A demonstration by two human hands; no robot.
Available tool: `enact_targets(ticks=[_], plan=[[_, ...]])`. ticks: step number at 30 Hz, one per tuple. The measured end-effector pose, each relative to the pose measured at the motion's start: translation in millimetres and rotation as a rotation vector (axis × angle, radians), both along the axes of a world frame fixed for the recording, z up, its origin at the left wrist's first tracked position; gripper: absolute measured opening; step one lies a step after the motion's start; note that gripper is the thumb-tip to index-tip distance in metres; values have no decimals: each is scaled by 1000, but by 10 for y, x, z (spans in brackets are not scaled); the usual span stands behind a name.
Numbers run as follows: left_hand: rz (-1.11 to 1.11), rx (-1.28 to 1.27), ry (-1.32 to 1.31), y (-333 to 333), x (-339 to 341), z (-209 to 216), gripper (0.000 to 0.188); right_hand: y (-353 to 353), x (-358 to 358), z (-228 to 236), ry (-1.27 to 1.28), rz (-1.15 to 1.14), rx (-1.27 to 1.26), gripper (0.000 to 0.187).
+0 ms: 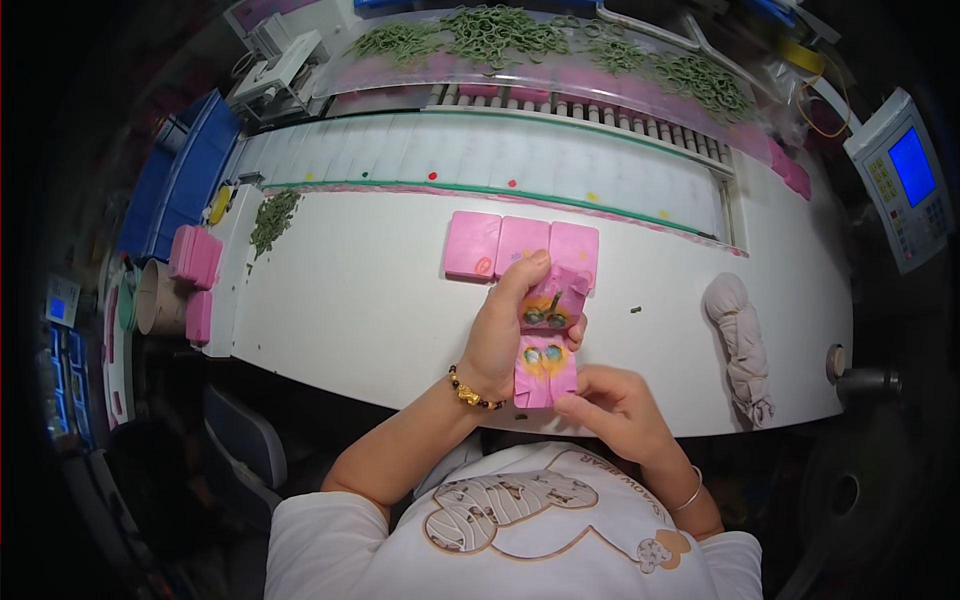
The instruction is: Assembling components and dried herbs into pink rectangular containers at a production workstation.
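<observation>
A pink rubber mould (pixel 531 385) lies opened out in front of me, its upper and lower parts joined or touching near the middle. Both inner faces have rounded blue-green hollows ringed with orange-yellow, and a small dark green stem stands out on the upper part. My left hand (pixel 496 335) wraps round the upper part, thumb on top and fingers behind it. At the lower right corner, my right hand (pixel 618 408) pinches the mould's edge between thumb and fingers. Just beyond the left hand, three closed pink moulds (pixel 473 243) sit in a row on the white table (pixel 340 290).
Green scraps (pixel 272 222) lie at the left, near stacked pink blocks (pixel 196 255). A white conveyor (pixel 400 150) crosses behind the table, under a clear tray of green rings (pixel 505 35). To the right are a cloth bundle (pixel 738 345) and a control panel (pixel 905 180).
</observation>
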State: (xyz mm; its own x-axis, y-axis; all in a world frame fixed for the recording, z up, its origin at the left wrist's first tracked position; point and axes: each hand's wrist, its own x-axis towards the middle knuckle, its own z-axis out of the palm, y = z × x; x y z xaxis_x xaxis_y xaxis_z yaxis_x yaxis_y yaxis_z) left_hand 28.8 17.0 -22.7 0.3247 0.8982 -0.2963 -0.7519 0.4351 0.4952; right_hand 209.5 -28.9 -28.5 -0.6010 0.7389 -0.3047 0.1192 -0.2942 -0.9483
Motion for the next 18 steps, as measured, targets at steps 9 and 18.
enact_targets(ticks=[9, 18], plan=[[49, -210, 104, -45, 125, 2, 29, 122, -237, 186, -23, -508, 636, 34], [198, -27, 388, -75, 171, -417, 24, 159, -315, 60, -80, -465, 668, 27]])
